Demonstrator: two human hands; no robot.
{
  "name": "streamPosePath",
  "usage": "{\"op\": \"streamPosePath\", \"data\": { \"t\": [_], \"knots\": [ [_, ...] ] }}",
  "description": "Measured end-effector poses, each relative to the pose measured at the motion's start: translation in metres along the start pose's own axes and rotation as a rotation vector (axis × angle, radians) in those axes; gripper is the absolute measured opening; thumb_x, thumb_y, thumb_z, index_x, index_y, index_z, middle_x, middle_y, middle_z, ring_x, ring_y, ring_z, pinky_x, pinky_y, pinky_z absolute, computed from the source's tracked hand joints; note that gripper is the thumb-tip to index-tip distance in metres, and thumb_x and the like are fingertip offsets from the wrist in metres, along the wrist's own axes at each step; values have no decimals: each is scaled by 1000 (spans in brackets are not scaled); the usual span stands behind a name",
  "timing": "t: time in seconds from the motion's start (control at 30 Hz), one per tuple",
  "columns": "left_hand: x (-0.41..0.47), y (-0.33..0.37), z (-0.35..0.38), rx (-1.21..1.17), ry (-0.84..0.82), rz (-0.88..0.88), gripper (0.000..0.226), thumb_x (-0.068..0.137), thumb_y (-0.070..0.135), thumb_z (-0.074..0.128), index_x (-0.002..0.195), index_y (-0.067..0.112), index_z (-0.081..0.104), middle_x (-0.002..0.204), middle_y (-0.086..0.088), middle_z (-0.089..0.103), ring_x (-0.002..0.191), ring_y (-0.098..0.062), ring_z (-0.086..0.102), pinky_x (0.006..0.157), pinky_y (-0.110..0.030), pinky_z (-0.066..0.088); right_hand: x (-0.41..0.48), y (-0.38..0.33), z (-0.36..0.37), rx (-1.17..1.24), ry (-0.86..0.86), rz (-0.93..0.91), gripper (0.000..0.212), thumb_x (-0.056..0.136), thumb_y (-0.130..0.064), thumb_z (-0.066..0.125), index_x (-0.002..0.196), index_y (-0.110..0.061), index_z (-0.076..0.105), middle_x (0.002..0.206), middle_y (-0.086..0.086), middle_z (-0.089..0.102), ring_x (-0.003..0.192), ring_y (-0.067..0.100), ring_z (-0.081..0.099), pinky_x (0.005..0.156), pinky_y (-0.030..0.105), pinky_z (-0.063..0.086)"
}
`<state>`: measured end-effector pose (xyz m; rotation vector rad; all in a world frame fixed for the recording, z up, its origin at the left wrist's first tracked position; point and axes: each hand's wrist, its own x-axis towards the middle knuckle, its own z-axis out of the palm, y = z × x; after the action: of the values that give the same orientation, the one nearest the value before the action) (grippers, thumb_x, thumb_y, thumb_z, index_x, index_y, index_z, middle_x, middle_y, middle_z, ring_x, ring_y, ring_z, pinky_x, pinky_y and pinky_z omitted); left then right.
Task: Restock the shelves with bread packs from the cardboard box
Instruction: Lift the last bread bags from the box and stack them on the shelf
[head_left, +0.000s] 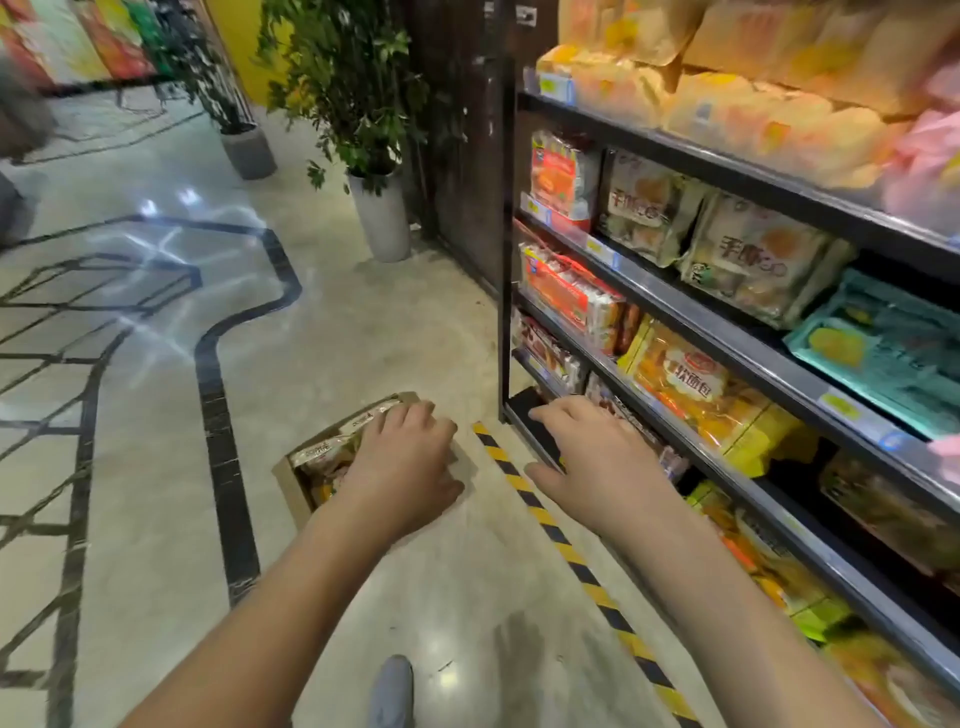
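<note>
An open cardboard box (291, 480) stands on the floor ahead, with bread packs (332, 449) inside. My left hand (408, 462) reaches down over the box, its fingers bent over the packs; whether it grips one I cannot tell. My right hand (587, 452) hovers beside the low end of the shelf unit (737, 358), fingers spread and holding nothing. The shelves on the right carry many bread packs, among them an orange pack (685, 389) on a lower tier.
A yellow-and-black hazard strip (566, 551) runs along the floor at the shelf's foot. Two potted plants (379, 208) stand beyond the shelf end. My shoe (392, 691) shows at the bottom. Polished tiled floor stretches to the left.
</note>
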<state>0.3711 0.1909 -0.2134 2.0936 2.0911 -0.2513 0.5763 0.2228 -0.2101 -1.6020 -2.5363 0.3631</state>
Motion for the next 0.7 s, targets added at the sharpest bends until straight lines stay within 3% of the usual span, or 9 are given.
{"op": "streamPosePath", "data": {
  "t": [0.3,0.7],
  "knots": [
    [3,-157,21,-115,-23,-237,69,96,57,62,155,28,41,162,-5,35,152,-28,30,125,-44,26,113,-118,41,-50,-134,-208,53,98,-43,57,146,-26,46,145,-3,48,130,22,51,106,39,44],
    [69,-337,56,-197,-92,-302,70,96,57,61,155,25,41,161,-7,37,150,-29,32,124,-45,28,261,-230,109,-67,-276,-202,54,97,-41,58,149,-30,45,147,-6,48,130,18,52,104,38,47]
  ]
}}
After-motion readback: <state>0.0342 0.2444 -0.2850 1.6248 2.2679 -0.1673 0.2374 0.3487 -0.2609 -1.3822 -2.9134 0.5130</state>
